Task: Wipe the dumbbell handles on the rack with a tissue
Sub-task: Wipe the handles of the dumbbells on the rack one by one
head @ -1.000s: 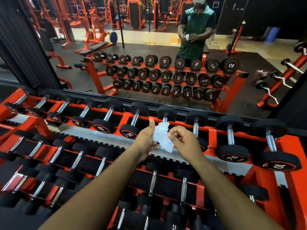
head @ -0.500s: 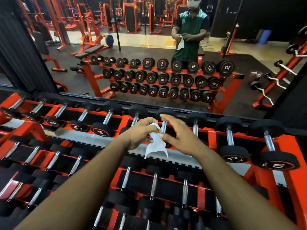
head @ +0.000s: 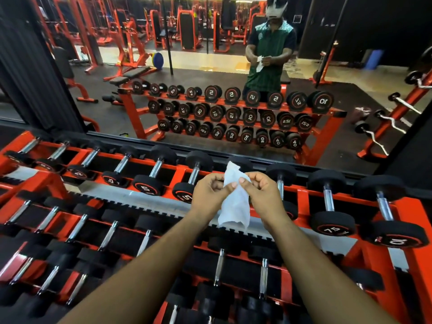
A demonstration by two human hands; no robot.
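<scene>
Both grips pinch the white tissue [head: 235, 197] between thumb and fingers, left hand [head: 210, 195] and right hand [head: 264, 195] side by side above the top rail of the rack [head: 301, 197]. Best to fold it into a firm pad, then wrap a chrome handle [head: 194, 175] and rub along its length. Dumbbell ends nearby read 5, 7.5 and 10.

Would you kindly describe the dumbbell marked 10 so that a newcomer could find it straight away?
Start at the orange rack under the wall mirror and follow its top row to the right end. The last dumbbell there has a chrome handle and black heads. Its near head bears a 10, while its left neighbour reads 7.5.
</scene>
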